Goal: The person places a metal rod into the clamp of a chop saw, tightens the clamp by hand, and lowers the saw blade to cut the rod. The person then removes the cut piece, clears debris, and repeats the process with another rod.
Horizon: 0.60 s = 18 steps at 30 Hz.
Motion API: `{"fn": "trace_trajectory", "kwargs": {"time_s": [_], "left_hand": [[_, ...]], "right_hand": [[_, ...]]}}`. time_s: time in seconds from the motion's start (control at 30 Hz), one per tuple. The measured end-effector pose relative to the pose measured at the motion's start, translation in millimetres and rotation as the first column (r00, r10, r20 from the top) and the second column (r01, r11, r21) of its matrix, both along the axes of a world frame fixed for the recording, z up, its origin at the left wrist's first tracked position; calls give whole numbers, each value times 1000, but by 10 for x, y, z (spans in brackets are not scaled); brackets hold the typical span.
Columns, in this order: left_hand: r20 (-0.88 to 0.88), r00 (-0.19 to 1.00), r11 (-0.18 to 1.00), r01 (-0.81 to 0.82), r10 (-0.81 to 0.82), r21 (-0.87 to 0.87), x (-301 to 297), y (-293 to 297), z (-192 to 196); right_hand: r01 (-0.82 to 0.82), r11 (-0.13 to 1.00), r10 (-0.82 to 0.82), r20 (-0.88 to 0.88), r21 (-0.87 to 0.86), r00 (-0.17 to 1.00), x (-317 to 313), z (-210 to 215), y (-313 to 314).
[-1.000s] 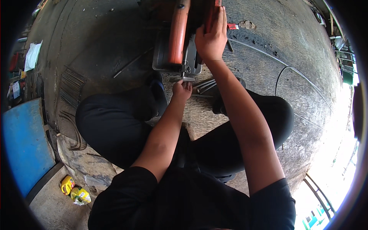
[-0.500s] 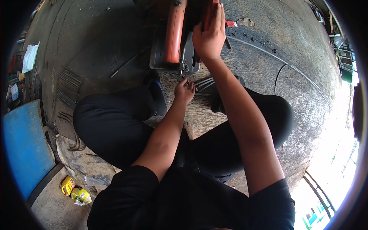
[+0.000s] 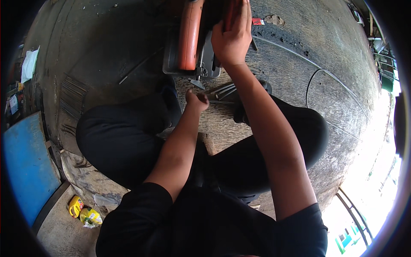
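Note:
In front of me stands a cut-off saw with a long orange-red guard and a dark metal base. My right hand is on the saw's dark red handle, thumb on one side and straight fingers along the other. At the base's near edge, a clamp screw ends in a flat metal crank. Just short of that crank is my left hand, slightly blurred, its thumb and curled fingers apart and nothing visible in them. Several cut metal rods lie beside it, between my feet.
A bundle of thin rods lies on the left, and a single rod points toward the saw. A long bent wire curves across the right. Beyond my left knee are a blue panel and yellow packages.
My left hand has come off the crank and drawn back toward me, leaving the crank in plain sight. My right hand keeps its place on the saw handle.

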<state>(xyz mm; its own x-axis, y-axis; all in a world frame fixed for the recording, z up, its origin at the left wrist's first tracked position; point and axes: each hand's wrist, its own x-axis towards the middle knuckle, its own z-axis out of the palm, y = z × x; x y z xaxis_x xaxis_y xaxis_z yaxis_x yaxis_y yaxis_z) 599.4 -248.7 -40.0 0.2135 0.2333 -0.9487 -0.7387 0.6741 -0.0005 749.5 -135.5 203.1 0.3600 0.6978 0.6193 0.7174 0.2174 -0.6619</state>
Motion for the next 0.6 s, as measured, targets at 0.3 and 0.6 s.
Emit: {"fn": "trace_trajectory", "kwargs": {"time_s": [0.3,0.6], "left_hand": [[-354,935,933,118,11,341,-249,218,-333],[-79,890,893,-443,449,79,-78,-58,2]], "right_hand": [[-39,999,39,-16,30,999,-153,145,40],[-3,1000,3,4,10,1000,-56,42,4]]}}
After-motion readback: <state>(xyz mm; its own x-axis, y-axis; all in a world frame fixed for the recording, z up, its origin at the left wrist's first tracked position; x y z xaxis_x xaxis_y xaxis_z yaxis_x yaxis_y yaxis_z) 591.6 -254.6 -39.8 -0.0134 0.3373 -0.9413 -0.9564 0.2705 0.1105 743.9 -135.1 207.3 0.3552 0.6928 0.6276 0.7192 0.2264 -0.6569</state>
